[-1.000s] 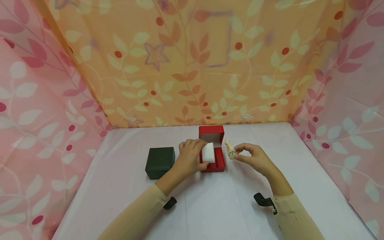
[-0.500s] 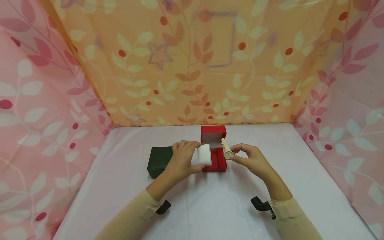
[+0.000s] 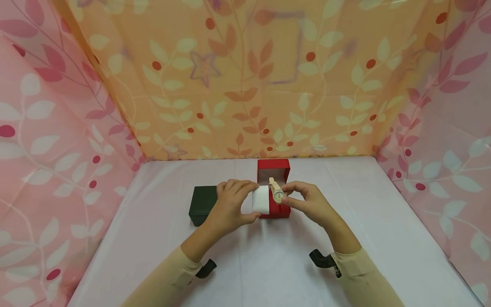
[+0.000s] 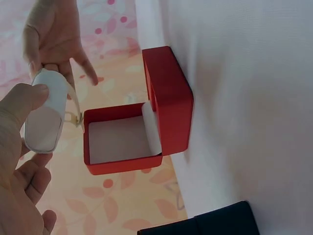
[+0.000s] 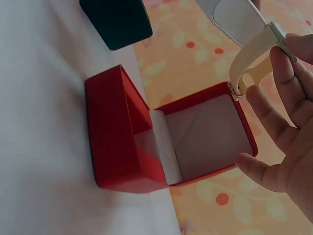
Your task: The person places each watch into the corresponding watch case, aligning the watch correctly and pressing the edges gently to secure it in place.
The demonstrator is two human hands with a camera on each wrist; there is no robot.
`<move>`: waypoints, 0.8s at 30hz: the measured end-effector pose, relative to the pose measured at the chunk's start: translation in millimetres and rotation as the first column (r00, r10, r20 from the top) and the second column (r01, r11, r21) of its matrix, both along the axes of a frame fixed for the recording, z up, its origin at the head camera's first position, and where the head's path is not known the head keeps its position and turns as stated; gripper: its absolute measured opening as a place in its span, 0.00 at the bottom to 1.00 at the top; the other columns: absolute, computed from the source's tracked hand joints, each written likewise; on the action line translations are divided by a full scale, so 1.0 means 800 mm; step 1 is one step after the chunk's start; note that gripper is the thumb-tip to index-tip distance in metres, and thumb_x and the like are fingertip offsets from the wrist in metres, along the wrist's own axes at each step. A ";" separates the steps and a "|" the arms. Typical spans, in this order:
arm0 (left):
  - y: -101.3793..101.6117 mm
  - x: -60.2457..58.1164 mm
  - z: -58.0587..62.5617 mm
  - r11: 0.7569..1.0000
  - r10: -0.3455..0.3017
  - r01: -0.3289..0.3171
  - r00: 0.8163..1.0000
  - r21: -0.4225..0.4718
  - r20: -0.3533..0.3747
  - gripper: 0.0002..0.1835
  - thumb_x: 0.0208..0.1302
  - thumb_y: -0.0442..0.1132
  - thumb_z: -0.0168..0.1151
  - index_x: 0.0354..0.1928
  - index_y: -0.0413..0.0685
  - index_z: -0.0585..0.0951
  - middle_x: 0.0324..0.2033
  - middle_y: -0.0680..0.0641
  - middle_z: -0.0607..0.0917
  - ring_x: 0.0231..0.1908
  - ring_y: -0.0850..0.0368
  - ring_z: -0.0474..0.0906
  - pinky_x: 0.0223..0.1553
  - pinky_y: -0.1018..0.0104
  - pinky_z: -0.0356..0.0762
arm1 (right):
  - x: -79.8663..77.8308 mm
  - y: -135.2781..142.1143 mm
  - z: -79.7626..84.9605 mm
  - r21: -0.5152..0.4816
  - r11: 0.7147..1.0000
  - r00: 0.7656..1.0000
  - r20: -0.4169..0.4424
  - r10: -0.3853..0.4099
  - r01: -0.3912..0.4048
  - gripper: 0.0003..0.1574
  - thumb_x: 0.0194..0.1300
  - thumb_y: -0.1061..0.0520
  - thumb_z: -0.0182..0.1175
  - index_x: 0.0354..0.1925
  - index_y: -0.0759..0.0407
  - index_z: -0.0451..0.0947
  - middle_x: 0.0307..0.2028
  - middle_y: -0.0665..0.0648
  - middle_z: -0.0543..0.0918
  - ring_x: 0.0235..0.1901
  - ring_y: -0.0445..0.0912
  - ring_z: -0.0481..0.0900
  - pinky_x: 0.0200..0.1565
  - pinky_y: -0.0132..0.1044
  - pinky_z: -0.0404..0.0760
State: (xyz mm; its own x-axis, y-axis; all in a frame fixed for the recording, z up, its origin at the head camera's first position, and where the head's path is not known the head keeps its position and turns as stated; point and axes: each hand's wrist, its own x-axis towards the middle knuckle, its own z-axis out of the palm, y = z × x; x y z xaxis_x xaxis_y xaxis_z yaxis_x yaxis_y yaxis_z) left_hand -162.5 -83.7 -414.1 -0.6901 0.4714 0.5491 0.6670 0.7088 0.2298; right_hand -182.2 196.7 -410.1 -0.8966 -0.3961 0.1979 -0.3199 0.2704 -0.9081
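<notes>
My left hand point(image 3: 229, 209) pinches a white watch cushion point(image 3: 261, 200) between thumb and fingertips, above the red watch box point(image 3: 273, 164). In the left wrist view the thumb presses on one end of the cushion point(image 4: 46, 120). To its right, my right hand point(image 3: 308, 202) pinches a wristwatch point(image 3: 278, 195) with a cream strap by its case. The strap slants up and away, close beside the cushion. In the right wrist view the watch strap point(image 5: 249, 56) curves in an open loop with its metal buckle hanging. The red box stands with its lid raised, its base partly hidden by the hands.
A dark green closed box point(image 3: 201, 204) sits left of the red box, partly behind the left hand. Both stand on a white-covered table point(image 3: 264, 264). Leaf-patterned cloth walls point(image 3: 245, 85) enclose the table at back and sides. Black wrist mounts point(image 3: 321, 259) jut from the sleeves.
My left hand has drawn the cushion leftward, out of the red box. My right hand has brought the watch left, from beside the box to in front of its lid, next to the cushion.
</notes>
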 end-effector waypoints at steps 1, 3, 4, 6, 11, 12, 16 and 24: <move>-0.001 0.000 0.000 1.000 0.000 0.000 1.000 -0.001 0.000 0.41 0.48 0.54 0.82 0.65 0.54 0.77 0.60 0.54 0.79 0.57 0.55 0.70 0.58 0.47 0.59 | 0.000 -0.003 0.001 -0.002 1.000 1.000 0.002 0.006 -0.006 0.15 0.65 0.56 0.71 0.50 0.55 0.85 0.45 0.54 0.87 0.55 0.51 0.78 0.67 0.63 0.63; -0.003 0.001 -0.001 1.000 -0.003 0.003 1.000 -0.001 -0.004 0.41 0.48 0.55 0.82 0.65 0.54 0.77 0.60 0.54 0.79 0.57 0.54 0.70 0.58 0.47 0.59 | 0.001 -0.008 0.003 -0.002 1.000 1.000 0.007 0.012 -0.012 0.14 0.65 0.56 0.71 0.50 0.55 0.85 0.44 0.54 0.87 0.53 0.52 0.78 0.66 0.61 0.64; -0.003 0.002 -0.001 1.000 -0.004 0.004 1.000 -0.001 -0.007 0.41 0.48 0.55 0.82 0.65 0.54 0.77 0.60 0.54 0.79 0.57 0.54 0.70 0.58 0.47 0.59 | 0.001 -0.010 0.004 -0.004 1.000 1.000 0.012 0.015 -0.015 0.14 0.66 0.56 0.70 0.50 0.55 0.85 0.44 0.54 0.86 0.54 0.52 0.77 0.66 0.61 0.63; -0.004 0.003 -0.001 1.000 -0.009 0.009 1.000 0.005 -0.012 0.41 0.48 0.55 0.82 0.65 0.53 0.77 0.60 0.54 0.79 0.57 0.54 0.70 0.58 0.46 0.59 | 0.002 -0.014 0.006 -0.011 1.000 1.000 0.022 0.020 -0.020 0.14 0.66 0.57 0.70 0.50 0.55 0.85 0.44 0.54 0.86 0.55 0.53 0.76 0.67 0.62 0.62; -0.006 0.005 0.000 1.000 -0.017 0.018 0.999 0.011 -0.028 0.41 0.48 0.54 0.82 0.65 0.52 0.78 0.60 0.53 0.80 0.57 0.53 0.71 0.57 0.46 0.59 | 0.005 -0.023 0.011 -0.006 0.999 0.999 0.035 0.032 -0.032 0.15 0.66 0.57 0.70 0.50 0.55 0.85 0.47 0.54 0.87 0.60 0.54 0.75 0.69 0.67 0.58; -0.006 0.005 0.000 1.000 -0.018 0.018 0.999 0.009 -0.029 0.41 0.48 0.54 0.82 0.65 0.52 0.77 0.60 0.53 0.79 0.57 0.53 0.71 0.57 0.46 0.59 | 0.005 -0.025 0.012 -0.003 0.999 0.999 0.037 0.033 -0.033 0.15 0.66 0.57 0.70 0.51 0.55 0.85 0.47 0.54 0.87 0.60 0.54 0.75 0.69 0.68 0.58; -0.006 0.005 -0.001 1.000 -0.015 0.016 0.999 0.003 -0.034 0.42 0.48 0.55 0.82 0.66 0.53 0.77 0.60 0.53 0.79 0.57 0.54 0.70 0.58 0.46 0.59 | 0.007 -0.031 0.017 0.004 0.999 0.998 0.040 0.040 -0.040 0.15 0.66 0.56 0.69 0.51 0.55 0.85 0.47 0.54 0.87 0.60 0.54 0.75 0.69 0.70 0.56; -0.010 0.005 -0.005 0.999 -0.008 0.010 0.998 0.032 -0.069 0.42 0.48 0.55 0.82 0.65 0.51 0.76 0.60 0.52 0.81 0.57 0.54 0.71 0.58 0.46 0.58 | 0.006 -0.040 0.021 0.006 0.999 0.998 0.036 0.048 -0.048 0.14 0.67 0.55 0.69 0.51 0.54 0.85 0.47 0.53 0.87 0.59 0.53 0.75 0.69 0.70 0.56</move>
